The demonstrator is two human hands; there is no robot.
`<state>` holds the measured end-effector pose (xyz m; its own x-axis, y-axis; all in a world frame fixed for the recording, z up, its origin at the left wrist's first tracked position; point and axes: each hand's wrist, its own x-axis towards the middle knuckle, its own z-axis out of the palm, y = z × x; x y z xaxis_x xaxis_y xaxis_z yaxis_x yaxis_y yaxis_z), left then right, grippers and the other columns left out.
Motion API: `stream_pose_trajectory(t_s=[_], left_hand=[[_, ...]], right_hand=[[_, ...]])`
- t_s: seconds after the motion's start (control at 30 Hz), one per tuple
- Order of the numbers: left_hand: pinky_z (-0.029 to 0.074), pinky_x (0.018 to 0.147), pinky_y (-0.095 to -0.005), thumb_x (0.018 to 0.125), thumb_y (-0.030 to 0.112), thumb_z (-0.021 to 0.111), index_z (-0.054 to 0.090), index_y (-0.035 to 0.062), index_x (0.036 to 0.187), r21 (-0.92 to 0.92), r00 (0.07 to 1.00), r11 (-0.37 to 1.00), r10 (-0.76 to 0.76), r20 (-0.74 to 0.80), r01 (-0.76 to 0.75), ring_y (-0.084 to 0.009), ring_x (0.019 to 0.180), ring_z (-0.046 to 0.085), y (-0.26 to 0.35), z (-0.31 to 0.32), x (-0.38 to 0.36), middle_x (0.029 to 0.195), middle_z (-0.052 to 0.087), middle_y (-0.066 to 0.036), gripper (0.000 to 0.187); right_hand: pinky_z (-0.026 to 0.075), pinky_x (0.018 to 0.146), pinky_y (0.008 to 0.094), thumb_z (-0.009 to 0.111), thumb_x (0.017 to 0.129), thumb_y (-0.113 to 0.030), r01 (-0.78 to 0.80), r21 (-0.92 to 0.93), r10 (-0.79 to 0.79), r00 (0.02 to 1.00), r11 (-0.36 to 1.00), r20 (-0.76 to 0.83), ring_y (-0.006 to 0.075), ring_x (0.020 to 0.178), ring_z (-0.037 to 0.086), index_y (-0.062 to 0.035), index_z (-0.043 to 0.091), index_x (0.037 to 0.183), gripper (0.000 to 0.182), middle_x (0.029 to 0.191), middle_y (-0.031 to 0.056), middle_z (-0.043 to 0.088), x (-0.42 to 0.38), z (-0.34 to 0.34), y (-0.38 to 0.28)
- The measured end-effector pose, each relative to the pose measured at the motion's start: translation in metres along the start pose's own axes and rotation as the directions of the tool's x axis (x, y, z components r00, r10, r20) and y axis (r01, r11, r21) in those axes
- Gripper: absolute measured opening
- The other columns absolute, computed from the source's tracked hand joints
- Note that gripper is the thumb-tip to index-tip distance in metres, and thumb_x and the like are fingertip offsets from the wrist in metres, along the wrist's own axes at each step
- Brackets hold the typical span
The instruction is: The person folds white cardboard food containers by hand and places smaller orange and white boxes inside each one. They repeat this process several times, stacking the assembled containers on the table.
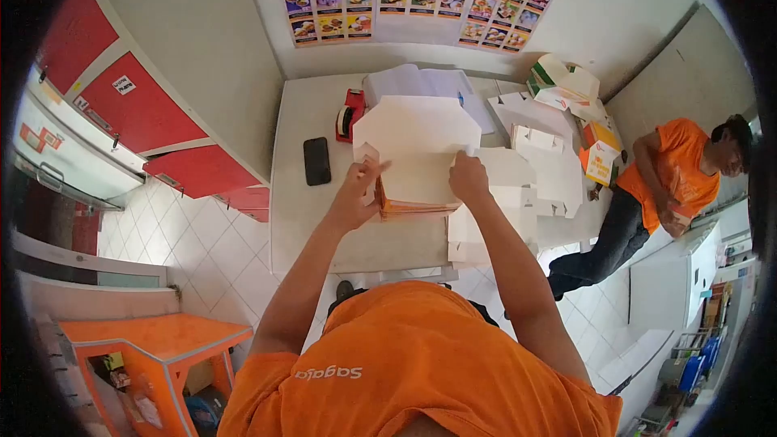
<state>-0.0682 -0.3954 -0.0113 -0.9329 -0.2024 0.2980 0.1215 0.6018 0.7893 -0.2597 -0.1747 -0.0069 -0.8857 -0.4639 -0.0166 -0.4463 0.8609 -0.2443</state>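
Observation:
A white cardboard box blank (pixel 417 133) lies on a stack of flat blanks with orange edges (pixel 417 209), in front of me on the table. My left hand (pixel 356 193) is at the blank's left side, its fingers bent around a small folded side flap (pixel 367 154). At the right edge my right hand (pixel 469 176) is closed, thumb on top, pinching the cardboard. Beside it, more white unfolded blanks (pixel 494 222) lie spread and overlapping.
A black phone (pixel 317 161) and a red tape dispenser (pixel 350 115) lie left of the stack. Papers (pixel 421 81) sit behind it. Folded boxes, one green and white (pixel 562 82), one orange (pixel 600 152), stand at the right. A person in an orange shirt (pixel 684 166) is beyond the table's right side.

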Motion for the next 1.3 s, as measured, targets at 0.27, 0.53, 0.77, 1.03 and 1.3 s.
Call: stream_pose_trajectory(t_s=[0.27, 0.53, 0.77, 1.03, 1.3], left_hand=[[0.053, 0.079, -0.0342, 0.087, -0.01, 0.06, 0.075, 0.0167, 0.124, 0.155, 0.994, 0.984, 0.069, 0.086, -0.082, -0.0212, 0.086, 0.056, -0.004, 0.009, -0.017, 0.102, 0.045, -0.008, 0.048], [0.049, 0.087, -0.0348, 0.093, 0.004, 0.061, 0.068, 0.0146, 0.136, 0.103, 0.992, 0.987, 0.12, 0.043, -0.124, -0.0268, 0.096, 0.056, -0.009, 0.022, -0.025, 0.109, 0.048, -0.013, 0.044], [0.042, 0.073, -0.0339, 0.096, 0.015, 0.064, 0.056, -0.0007, 0.134, 0.155, 0.945, 0.971, 0.214, -0.248, -0.18, -0.0239, 0.084, 0.05, 0.038, 0.038, -0.047, 0.106, 0.052, -0.012, 0.041], [0.039, 0.066, -0.033, 0.091, 0.019, 0.072, 0.056, 0.0005, 0.121, -0.066, 0.945, 0.943, 0.324, -0.048, -0.327, -0.0201, 0.075, 0.045, 0.111, 0.114, -0.048, 0.102, 0.054, -0.012, 0.039], [0.051, 0.089, -0.0366, 0.101, 0.031, 0.059, 0.05, 0.003, 0.135, -0.486, 0.895, 0.803, -0.128, 0.426, 0.346, -0.0246, 0.105, 0.064, 0.171, 0.197, -0.012, 0.123, 0.065, -0.014, 0.045]], right_hand=[[0.06, 0.081, 0.047, 0.057, 0.094, -0.013, 0.012, -0.096, -0.015, 0.999, 0.995, -0.037, 0.0398, 0.092, 0.074, -0.0001, 0.062, 0.106, 0.018, 0.097, 0.0234, 0.073, -0.002, -0.004, -0.016], [0.059, 0.081, 0.0496, 0.064, 0.096, -0.036, -0.152, 0.087, 0.164, 0.976, 0.984, -0.142, 0.0401, 0.092, 0.074, -0.0009, 0.063, 0.116, 0.04, 0.102, 0.0202, 0.075, -0.025, -0.01, 0.001], [0.048, 0.092, 0.0537, 0.085, 0.077, -0.041, -0.59, 0.146, 0.598, 0.715, 0.794, -0.361, 0.0334, 0.12, 0.059, -0.0066, 0.056, 0.129, 0.069, 0.125, 0.0129, 0.062, -0.106, 0.004, 0.171], [0.047, 0.082, 0.0502, 0.073, 0.086, -0.014, -0.36, 0.215, 0.4, 0.897, 0.908, -0.187, 0.0305, 0.099, 0.068, -0.009, 0.061, 0.109, 0.026, 0.097, 0.0094, 0.072, -0.131, 0.036, 0.248], [0.05, 0.072, 0.0514, 0.063, 0.091, -0.024, -0.168, 0.053, 0.176, 0.943, 0.984, -0.281, 0.0326, 0.069, 0.072, -0.0051, 0.06, 0.106, 0.024, 0.07, 0.0112, 0.069, -0.181, -0.059, 0.133]])
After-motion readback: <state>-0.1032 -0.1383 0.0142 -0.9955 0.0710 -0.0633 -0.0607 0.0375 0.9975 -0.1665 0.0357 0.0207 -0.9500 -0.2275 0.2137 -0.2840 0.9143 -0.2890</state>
